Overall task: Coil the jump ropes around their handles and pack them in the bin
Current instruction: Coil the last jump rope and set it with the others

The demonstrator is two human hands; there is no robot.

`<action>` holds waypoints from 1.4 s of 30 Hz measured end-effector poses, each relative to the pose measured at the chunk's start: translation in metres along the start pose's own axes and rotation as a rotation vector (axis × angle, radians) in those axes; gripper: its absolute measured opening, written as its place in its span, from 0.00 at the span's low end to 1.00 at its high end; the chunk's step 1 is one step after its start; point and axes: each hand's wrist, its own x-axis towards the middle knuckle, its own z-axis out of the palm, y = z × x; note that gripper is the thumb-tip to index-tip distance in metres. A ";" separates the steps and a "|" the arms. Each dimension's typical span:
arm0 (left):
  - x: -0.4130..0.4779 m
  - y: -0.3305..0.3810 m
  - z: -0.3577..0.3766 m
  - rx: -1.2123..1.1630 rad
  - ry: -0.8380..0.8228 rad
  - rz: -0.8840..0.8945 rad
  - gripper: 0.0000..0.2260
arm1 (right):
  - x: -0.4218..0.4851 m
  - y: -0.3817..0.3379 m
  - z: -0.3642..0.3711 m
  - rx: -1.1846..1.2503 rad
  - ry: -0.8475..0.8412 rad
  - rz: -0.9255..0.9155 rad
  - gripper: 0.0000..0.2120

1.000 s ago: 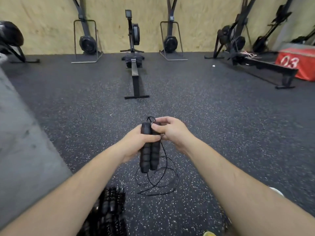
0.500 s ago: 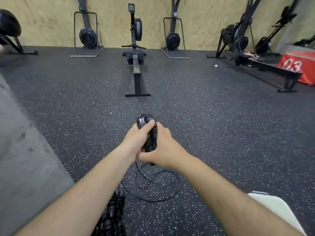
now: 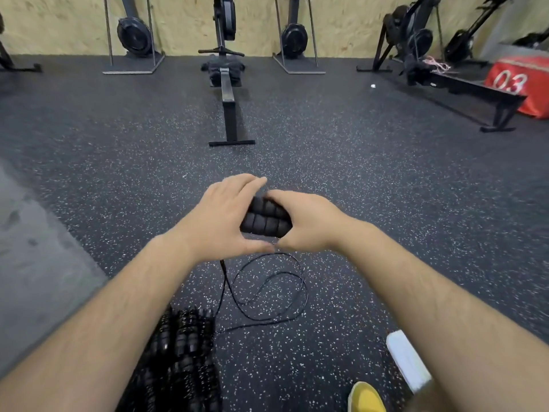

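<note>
You hold the two black handles point(image 3: 266, 220) of one jump rope in front of you, above the speckled floor point(image 3: 371, 188). The handles lie side by side, pressed together, and they point across from left to right. Your left hand point(image 3: 221, 221) covers their left end: the fingers reach over the far side, almost straight, and the thumb stretches under them, so the end sits between fingers and thumb. Your right hand point(image 3: 310, 226) grips the right end, with the fingers curled over the top and the thumb below. The two thumbs nearly meet under the handles.

The rope point(image 3: 269, 288) comes out below your left wrist and falls to the floor, where it lies in loose loops just under your hands. No turn of it shows around the part of the handles you can see.

Near your left forearm there is a pile of other jump ropes point(image 3: 182, 349), black and a little blurred. By your right forearm you see a white object point(image 3: 407, 359); it is cut off and I cannot tell what it is. Beside it is a yellow shoe point(image 3: 367, 396). Far ahead stands a rowing machine point(image 3: 227, 90), and at the right a red box point(image 3: 517, 84) marked 03.
</note>
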 end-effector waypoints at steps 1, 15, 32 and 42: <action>0.002 0.003 0.002 0.050 -0.031 0.009 0.49 | 0.000 -0.002 0.003 -0.014 -0.008 -0.039 0.24; 0.004 0.012 -0.017 -0.044 0.167 -0.172 0.38 | -0.002 0.020 0.004 0.734 0.421 0.253 0.51; -0.008 0.012 -0.032 -0.280 0.310 -0.098 0.32 | 0.016 -0.017 0.032 0.681 -0.186 -0.007 0.08; -0.016 -0.010 -0.032 -0.036 0.173 -0.025 0.32 | 0.012 0.035 -0.010 0.356 -0.046 0.095 0.09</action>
